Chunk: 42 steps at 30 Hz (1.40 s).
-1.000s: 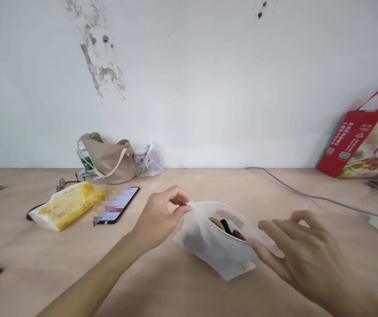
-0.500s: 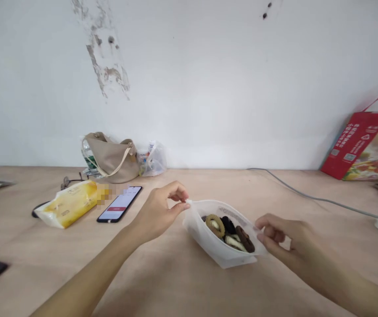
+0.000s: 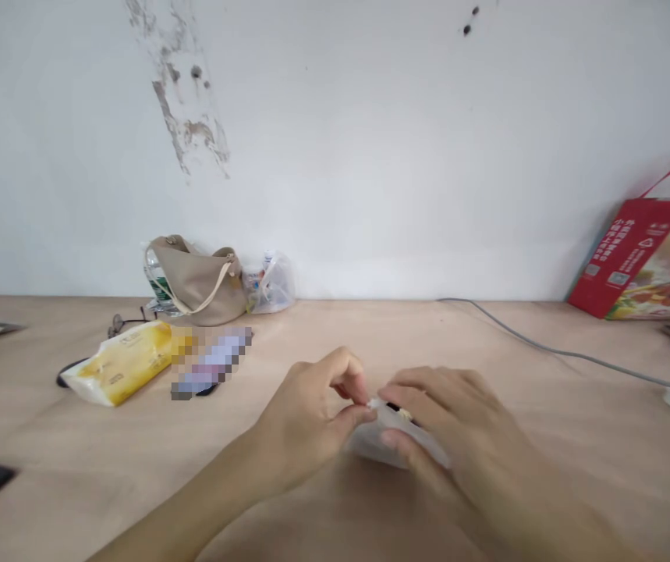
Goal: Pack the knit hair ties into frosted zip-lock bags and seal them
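Note:
A clear plastic pouch of cookies (image 3: 396, 441) lies low on the wooden tabletop (image 3: 106, 437), almost covered by both hands. My left hand (image 3: 308, 410) pinches its top corner between thumb and fingers. My right hand (image 3: 451, 429) closes over the pouch's upper edge from the right, its fingers pressed on the plastic. The mouth of the pouch is nearly flat, and only a sliver of cookie shows. Most of the cookies are hidden behind my fingers.
Along the wall stand a beige shoulder bag (image 3: 194, 285) and a plastic bag (image 3: 270, 285). A yellow packet (image 3: 124, 363) and a pixelated phone (image 3: 211, 363) lie left. A red printed tote (image 3: 644, 257) leans right, with a grey cable (image 3: 562, 355) crossing the table.
My right hand has moved left onto the pouch, next to my left hand. The pouch's open mouth has narrowed and flattened, hiding most cookies. The pouch sits slightly lower in view.

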### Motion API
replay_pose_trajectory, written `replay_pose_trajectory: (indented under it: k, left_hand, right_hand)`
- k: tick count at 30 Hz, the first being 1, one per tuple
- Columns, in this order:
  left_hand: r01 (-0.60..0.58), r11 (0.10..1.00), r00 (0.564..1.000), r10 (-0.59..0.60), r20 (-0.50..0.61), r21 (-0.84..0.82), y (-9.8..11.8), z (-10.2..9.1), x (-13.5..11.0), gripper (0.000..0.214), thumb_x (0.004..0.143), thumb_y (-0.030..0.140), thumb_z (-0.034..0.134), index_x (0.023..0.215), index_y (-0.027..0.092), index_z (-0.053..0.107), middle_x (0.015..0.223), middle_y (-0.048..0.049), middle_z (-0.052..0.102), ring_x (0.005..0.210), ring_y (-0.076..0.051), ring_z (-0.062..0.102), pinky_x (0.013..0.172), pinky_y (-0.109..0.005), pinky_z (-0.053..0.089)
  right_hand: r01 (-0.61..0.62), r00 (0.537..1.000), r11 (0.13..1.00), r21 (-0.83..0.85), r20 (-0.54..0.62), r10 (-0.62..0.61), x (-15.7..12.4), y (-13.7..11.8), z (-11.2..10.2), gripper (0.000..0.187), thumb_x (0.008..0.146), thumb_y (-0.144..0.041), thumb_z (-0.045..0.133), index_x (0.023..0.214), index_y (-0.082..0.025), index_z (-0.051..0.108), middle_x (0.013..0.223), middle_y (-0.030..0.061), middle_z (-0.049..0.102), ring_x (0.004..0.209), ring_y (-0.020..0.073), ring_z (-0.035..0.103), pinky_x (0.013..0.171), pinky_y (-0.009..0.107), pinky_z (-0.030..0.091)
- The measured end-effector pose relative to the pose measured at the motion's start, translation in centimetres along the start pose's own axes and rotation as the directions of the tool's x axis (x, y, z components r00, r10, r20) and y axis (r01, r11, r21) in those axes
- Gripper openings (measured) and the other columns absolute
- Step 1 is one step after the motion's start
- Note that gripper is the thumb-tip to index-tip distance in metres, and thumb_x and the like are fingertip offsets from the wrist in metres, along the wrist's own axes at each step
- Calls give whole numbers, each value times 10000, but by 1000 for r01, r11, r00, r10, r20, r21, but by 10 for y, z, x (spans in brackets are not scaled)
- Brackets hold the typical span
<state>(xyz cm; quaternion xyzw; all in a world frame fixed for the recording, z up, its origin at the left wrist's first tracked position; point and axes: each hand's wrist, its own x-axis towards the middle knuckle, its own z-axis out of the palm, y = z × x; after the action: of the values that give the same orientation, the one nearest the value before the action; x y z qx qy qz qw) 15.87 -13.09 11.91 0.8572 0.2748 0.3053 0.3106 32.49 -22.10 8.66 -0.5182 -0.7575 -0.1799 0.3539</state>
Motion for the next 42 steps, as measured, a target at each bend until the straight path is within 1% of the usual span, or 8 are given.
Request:
replay_pose_trajectory:
  k: [6,15,20,23,26,30,37,42]
  left_hand:
    - [5,995,997,-13,82,98,4,-4,-6,167,763,189,605,642,194,491,633,64,626,586,-114,581,558,-219,418]
    - [75,995,990,-67,-128,59,-45,-35,8,191,755,266,619,680,218,450,685,51,592,693,-143,613,690,-263,482]
    - [73,982,997,-71,-18,173,-52,-40,0,115,772,285,588,693,221,533,707,53,618,710,-162,618,692,-278,476]
    - [-16,964,993,-17,120,266,-41,-27,-11,165,684,328,712,799,248,624,846,37,672,787,-201,633,698,-300,492]
    - [-324,881,946,312,92,343,-26,14,-20,444,600,482,789,925,229,623,988,-32,665,908,-251,604,797,-365,487]
    - [-588,502,714,691,115,635,-19,81,-20,121,814,280,610,829,161,597,759,-33,609,672,-186,539,604,-320,390]
    - [-601,399,567,823,18,693,-31,115,-19,270,778,23,448,546,154,493,516,4,426,493,-128,380,495,-292,211]
    - [-605,532,616,784,-76,593,-35,122,-34,384,793,-10,411,450,162,397,471,25,414,449,-105,331,456,-274,233]
  right_hand:
    - [61,996,995,-75,67,-56,6,-6,17,143,872,-158,504,747,-220,536,678,-25,578,622,178,458,619,325,231]
    - [26,995,917,-399,94,13,-38,75,-18,306,967,-257,358,804,-217,614,705,17,617,654,204,495,623,337,262]
    - [-59,986,964,-261,138,98,-62,65,-24,310,965,-275,355,832,-248,634,819,22,654,688,194,550,668,345,340]
    - [-344,882,939,-18,336,330,-69,59,-16,245,915,-449,446,978,-294,625,876,16,658,734,190,594,662,314,413]
    - [-726,661,664,179,447,603,-66,67,4,373,898,-531,396,1150,-295,535,882,23,653,738,186,606,594,280,450]
    - [-881,469,312,356,570,674,-53,80,37,400,858,-548,368,971,-221,568,712,15,619,575,166,580,444,242,404]
    - [-830,555,366,421,566,609,-51,81,60,312,743,-460,467,693,-186,608,566,-4,582,503,138,539,459,235,407]
    - [-758,652,532,376,452,609,-59,93,64,237,721,-283,456,715,-225,685,631,4,662,610,180,621,570,271,479]
